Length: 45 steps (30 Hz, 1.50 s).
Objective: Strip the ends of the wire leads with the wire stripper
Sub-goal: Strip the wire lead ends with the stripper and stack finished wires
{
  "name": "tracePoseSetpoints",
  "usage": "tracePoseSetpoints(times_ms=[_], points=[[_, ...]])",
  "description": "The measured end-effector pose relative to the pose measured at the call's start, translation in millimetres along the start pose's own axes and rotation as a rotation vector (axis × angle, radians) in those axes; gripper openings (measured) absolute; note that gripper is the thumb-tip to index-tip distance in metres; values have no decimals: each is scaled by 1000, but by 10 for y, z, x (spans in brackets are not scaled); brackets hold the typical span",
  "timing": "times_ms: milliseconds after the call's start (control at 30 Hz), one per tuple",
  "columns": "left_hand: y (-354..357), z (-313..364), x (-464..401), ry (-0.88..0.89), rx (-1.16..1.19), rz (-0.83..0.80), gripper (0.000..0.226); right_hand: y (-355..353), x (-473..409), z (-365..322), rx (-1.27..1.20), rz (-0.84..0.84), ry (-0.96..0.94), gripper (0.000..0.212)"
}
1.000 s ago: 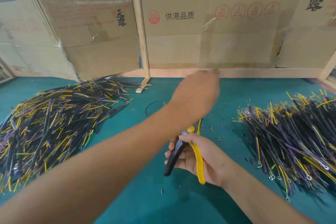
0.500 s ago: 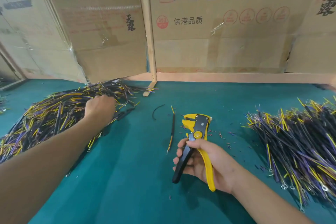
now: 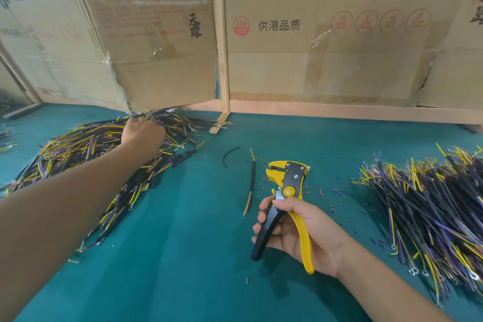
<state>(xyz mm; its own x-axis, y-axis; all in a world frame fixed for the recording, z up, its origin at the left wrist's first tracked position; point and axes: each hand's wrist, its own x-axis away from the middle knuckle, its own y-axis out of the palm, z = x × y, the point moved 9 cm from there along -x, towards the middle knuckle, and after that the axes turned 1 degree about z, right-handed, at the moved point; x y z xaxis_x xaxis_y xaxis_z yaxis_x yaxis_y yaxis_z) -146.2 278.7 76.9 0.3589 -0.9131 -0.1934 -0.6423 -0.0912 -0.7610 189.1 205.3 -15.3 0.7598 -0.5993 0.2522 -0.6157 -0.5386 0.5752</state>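
Fetching the next lead is judged to be the step in hand: the pile of wire leads (image 3: 86, 157) at ten o'clock is reached into by the left hand (image 3: 142, 133), whose fingers are hidden, so its grasp cannot be told. A single lead must next be drawn out and fed to the wire stripper (image 3: 286, 198), which is gripped by the handles in the right hand (image 3: 300, 232) at five o'clock, jaws pointing to twelve.

Left hand (image 3: 142, 133) outstretched, right hand (image 3: 300, 232) curled.

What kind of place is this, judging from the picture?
Probably a small wire-assembly workbench: a green table with big piles of wire leads, a wire stripper held in the right hand, and cardboard boxes as a back wall.
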Motion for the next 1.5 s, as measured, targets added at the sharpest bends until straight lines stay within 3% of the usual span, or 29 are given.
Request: tracePoseSetpoints(times_ms=[233, 367, 600, 833, 1033, 1167, 1267, 1367, 1500], points=[[-4, 166, -9, 197, -155, 41, 31, 0, -4, 2, -7, 3, 1, 21], [-125, 74, -16, 171, -87, 148, 21, 6, -10, 5, -5, -4, -3, 21], [-75, -13, 16, 109, 239, -14, 18, 7, -8, 9, 1, -12, 1, 21], [-368, 52, -28, 126, 158, 68, 23, -1, -18, 16, 2, -21, 6, 22], [-616, 142, 5, 105, 672, 54, 25, -4, -25, 25, 2, -23, 13, 21], [-763, 289, 234, 8, 1482, 27, 12, -7, -26, 28, 8, -31, 11, 22], [-948, 551, 622, 18, 1912, -22, 11, -10, -30, 24, 21, -28, 5, 23], [-1151, 964, 1038, 101, 2234, -123, 10, -5, -26, 19, 11, -20, 8, 23], [-1212, 1388, 1340, 106, 2494, -254, 13, -1, -29, 29, -6, -8, 19, 24]])
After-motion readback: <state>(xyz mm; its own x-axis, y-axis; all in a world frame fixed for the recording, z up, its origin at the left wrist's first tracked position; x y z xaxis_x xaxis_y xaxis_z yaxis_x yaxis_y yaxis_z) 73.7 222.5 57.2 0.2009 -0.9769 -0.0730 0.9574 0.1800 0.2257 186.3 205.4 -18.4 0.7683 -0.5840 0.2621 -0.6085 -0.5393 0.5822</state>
